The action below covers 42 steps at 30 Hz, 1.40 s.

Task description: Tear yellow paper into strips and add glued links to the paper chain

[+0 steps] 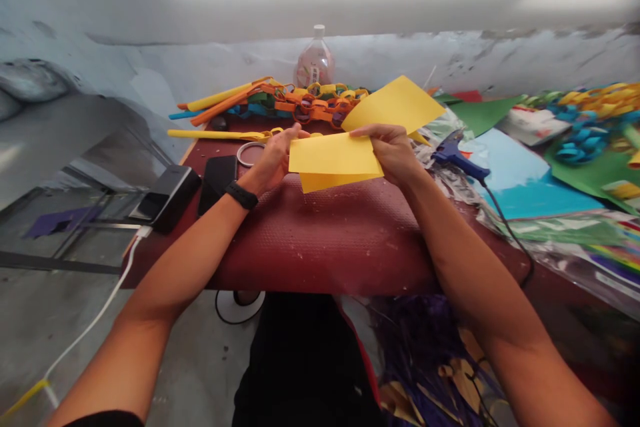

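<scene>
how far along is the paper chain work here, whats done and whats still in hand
Done: a paper chain of orange, yellow and blue links lies at the back of the red table, beside rolled paper tubes. In hand: the left hand and right hand grip a folded yellow sheet held above the table. Left: that sheet is uncut, and the glue gun lies untouched to the right.

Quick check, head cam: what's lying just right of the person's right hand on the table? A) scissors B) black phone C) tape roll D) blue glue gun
D. The blue glue gun lies on the plastic sheeting right beside the right hand, which together with the left hand holds the folded yellow paper; the black phone and tape roll sit on the left side.
</scene>
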Tool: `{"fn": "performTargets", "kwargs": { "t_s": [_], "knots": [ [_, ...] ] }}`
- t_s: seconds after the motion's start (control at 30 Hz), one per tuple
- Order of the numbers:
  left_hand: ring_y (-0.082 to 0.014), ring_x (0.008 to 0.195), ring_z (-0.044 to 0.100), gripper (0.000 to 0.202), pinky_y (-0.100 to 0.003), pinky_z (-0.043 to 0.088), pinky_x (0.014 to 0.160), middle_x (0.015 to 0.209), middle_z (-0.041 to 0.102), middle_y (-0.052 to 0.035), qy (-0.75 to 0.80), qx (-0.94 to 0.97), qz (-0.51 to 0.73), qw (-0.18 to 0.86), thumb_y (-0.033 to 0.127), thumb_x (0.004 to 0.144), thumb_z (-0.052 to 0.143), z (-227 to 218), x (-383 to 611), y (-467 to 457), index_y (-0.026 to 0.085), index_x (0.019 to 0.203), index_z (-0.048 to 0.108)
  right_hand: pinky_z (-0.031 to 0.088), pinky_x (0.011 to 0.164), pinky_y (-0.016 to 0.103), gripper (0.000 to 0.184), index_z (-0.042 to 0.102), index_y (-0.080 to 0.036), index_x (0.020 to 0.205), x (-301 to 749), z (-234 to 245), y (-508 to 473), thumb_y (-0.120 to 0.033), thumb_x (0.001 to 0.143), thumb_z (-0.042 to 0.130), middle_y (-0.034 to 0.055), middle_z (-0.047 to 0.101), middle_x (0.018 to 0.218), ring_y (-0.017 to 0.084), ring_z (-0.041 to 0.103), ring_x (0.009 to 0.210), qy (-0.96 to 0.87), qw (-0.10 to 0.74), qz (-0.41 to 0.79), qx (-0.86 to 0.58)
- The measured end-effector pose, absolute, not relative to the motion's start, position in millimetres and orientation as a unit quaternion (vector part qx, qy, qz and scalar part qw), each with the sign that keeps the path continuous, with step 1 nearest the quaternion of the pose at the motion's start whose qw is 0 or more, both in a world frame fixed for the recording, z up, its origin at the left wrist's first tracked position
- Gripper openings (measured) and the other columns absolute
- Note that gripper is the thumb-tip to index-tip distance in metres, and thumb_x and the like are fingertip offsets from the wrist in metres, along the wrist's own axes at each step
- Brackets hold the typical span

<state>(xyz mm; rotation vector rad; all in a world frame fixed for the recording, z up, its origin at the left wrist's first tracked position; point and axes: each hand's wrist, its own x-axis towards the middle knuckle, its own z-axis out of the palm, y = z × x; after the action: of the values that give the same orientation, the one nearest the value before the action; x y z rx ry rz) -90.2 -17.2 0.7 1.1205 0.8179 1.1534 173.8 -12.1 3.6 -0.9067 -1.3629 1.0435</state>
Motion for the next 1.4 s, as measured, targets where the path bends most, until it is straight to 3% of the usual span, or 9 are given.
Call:
{"fn": "performTargets", "kwargs": {
  "t_s": [0.13, 0.33, 0.5, 0.6, 0.73, 0.93, 1.1, 1.2, 1.4],
  "knots": [
    [-0.0205, 0.090, 0.078, 0.041, -0.031, 0.063, 0.076, 0.106, 0.080, -0.0071, 0.370, 0.505, 0.487, 0.609, 0.035, 0.080, 0.095, -5, -90, -19, 0.020, 0.110, 0.071, 0.062, 0.062, 0.033, 0.023, 0.080, -0.025, 0.088, 174, 3, -10, -0.043, 0.082, 0.092, 0.0054, 0.077, 0.090, 0.018, 0.071, 0.075, -0.578, 0.569, 0.445, -0.380],
    [-0.0188, 0.088, 0.075, 0.039, -0.030, 0.063, 0.074, 0.099, 0.078, -0.0048, 0.392, 0.476, 0.545, 0.568, 0.022, 0.076, 0.091, -7, -93, -14, 0.022, 0.107, 0.068, 0.050, 0.048, 0.026, 0.055, 0.071, -0.031, 0.123, 176, 5, -7, -0.072, 0.088, 0.082, 0.0023, 0.067, 0.088, 0.015, 0.062, 0.064, -0.547, 0.567, 0.458, -0.412],
    [-0.0213, 0.095, 0.075, 0.045, -0.033, 0.064, 0.078, 0.102, 0.076, -0.0039, 0.401, 0.464, 0.569, 0.547, 0.021, 0.071, 0.092, -6, -94, -12, 0.023, 0.106, 0.065, 0.056, 0.052, 0.029, 0.071, 0.063, -0.030, 0.133, 178, 6, -11, -0.053, 0.075, 0.096, -0.0004, 0.065, 0.088, 0.017, 0.062, 0.068, -0.583, 0.529, 0.462, -0.409],
    [-0.0190, 0.086, 0.074, 0.048, -0.029, 0.062, 0.071, 0.099, 0.076, -0.0041, 0.402, 0.477, 0.516, 0.587, 0.030, 0.071, 0.098, -3, -97, -13, 0.022, 0.103, 0.063, 0.059, 0.061, 0.032, 0.066, 0.066, -0.029, 0.130, 179, 7, -12, -0.043, 0.073, 0.097, -0.0008, 0.066, 0.087, 0.018, 0.064, 0.073, -0.598, 0.537, 0.437, -0.404],
    [-0.0163, 0.080, 0.073, 0.054, -0.026, 0.059, 0.068, 0.099, 0.077, -0.0070, 0.377, 0.518, 0.434, 0.634, 0.060, 0.080, 0.095, 2, -104, -15, 0.017, 0.100, 0.068, 0.061, 0.069, 0.033, 0.060, 0.072, -0.028, 0.127, 177, 9, -15, -0.041, 0.074, 0.097, -0.0007, 0.069, 0.088, 0.018, 0.066, 0.077, -0.640, 0.514, 0.425, -0.381],
    [-0.0160, 0.082, 0.075, 0.059, -0.026, 0.059, 0.073, 0.098, 0.080, -0.0055, 0.355, 0.541, 0.432, 0.628, 0.044, 0.063, 0.108, 2, -104, -13, 0.016, 0.100, 0.070, 0.064, 0.068, 0.030, 0.062, 0.072, -0.027, 0.121, 166, 7, -18, -0.053, 0.073, 0.101, -0.0010, 0.072, 0.086, 0.017, 0.071, 0.077, -0.639, 0.533, 0.439, -0.339],
    [-0.0150, 0.080, 0.075, 0.066, -0.027, 0.060, 0.074, 0.095, 0.080, -0.0019, 0.336, 0.507, 0.499, 0.617, 0.045, 0.057, 0.110, 0, -98, -14, 0.019, 0.096, 0.065, 0.058, 0.049, 0.026, 0.060, 0.062, -0.023, 0.076, 163, 7, -19, -0.066, 0.068, 0.102, -0.0007, 0.066, 0.064, 0.012, 0.062, 0.053, -0.616, 0.528, 0.460, -0.361],
    [-0.0164, 0.084, 0.077, 0.065, -0.025, 0.060, 0.070, 0.101, 0.081, -0.0035, 0.346, 0.527, 0.466, 0.621, 0.047, 0.060, 0.109, 2, -97, -17, 0.019, 0.101, 0.067, 0.051, 0.043, 0.022, 0.066, 0.052, -0.023, 0.065, 163, 9, -21, -0.069, 0.071, 0.100, -0.0032, 0.057, 0.053, 0.010, 0.056, 0.046, -0.636, 0.534, 0.428, -0.357],
    [-0.0179, 0.086, 0.077, 0.061, -0.026, 0.062, 0.070, 0.100, 0.082, -0.0063, 0.331, 0.581, 0.483, 0.565, 0.063, 0.072, 0.100, -1, -96, -17, 0.019, 0.100, 0.070, 0.045, 0.040, 0.020, 0.068, 0.052, -0.023, 0.066, 162, 11, -23, -0.074, 0.074, 0.096, -0.0041, 0.055, 0.050, 0.008, 0.052, 0.044, -0.667, 0.521, 0.402, -0.349]
  ]
}}
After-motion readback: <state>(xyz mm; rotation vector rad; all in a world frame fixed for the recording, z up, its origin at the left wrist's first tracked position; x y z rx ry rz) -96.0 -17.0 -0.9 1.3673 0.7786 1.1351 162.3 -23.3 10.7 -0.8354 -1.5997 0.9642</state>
